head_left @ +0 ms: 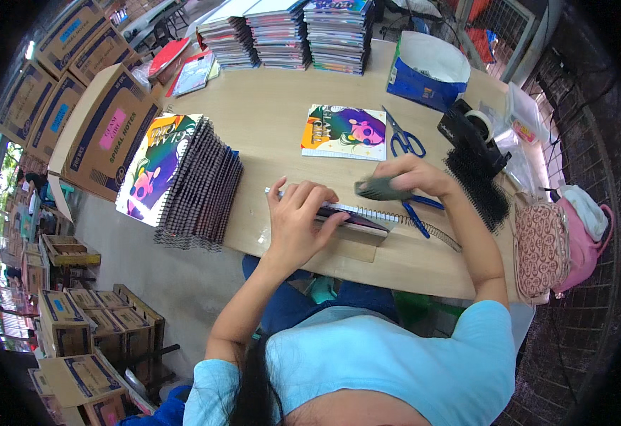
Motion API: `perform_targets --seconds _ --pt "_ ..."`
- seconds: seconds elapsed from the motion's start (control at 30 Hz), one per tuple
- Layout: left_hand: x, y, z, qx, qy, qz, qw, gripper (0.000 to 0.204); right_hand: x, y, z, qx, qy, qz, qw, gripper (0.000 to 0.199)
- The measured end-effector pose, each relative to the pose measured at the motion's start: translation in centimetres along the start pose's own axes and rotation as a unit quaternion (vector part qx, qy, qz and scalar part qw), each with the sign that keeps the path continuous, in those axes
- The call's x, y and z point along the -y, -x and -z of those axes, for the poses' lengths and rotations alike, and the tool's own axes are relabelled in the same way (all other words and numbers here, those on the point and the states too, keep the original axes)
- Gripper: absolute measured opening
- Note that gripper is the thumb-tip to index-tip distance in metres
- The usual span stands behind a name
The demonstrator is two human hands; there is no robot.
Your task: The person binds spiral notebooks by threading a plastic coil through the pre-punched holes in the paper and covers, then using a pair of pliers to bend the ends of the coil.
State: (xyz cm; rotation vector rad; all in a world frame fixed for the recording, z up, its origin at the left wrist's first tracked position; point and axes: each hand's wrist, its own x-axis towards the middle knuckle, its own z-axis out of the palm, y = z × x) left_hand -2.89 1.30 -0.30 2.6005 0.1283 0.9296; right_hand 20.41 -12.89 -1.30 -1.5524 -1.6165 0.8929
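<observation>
My left hand [300,213] is closed around a notebook [363,226], which it holds on edge near the front of the table with the thumb on the near side. Along the notebook's upper edge runs a wire spiral coil [434,234], its loose end trailing to the right over the tabletop. Just above the coil, my right hand [417,176] grips a dark grey-green pad-like piece [381,188], blurred, so its kind is unclear. Below that hand lies a blue-handled tool [415,219], perhaps pliers, beside the coil. Its far end is partly hidden.
A tall stack of spiral notebooks [200,192] stands left on the table [275,170]. Beyond my hands lie an unbound notebook [346,131] and scissors [408,144]. Black coils [481,192], a tape dispenser [470,135], a blue carton [424,89] and a patterned pouch [543,248] line the right.
</observation>
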Motion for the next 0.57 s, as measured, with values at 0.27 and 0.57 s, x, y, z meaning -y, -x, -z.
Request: perform_targets --seconds 0.27,0.57 --pt "0.3 1.0 -0.1 0.002 -0.025 0.034 0.999 0.028 -0.1 -0.7 -0.9 -0.001 -0.203 0.004 0.979 0.048" --pt "2.5 1.2 0.8 -0.040 0.084 0.097 0.991 0.033 2.3 -3.2 -1.3 0.050 0.169 -0.121 0.977 0.047"
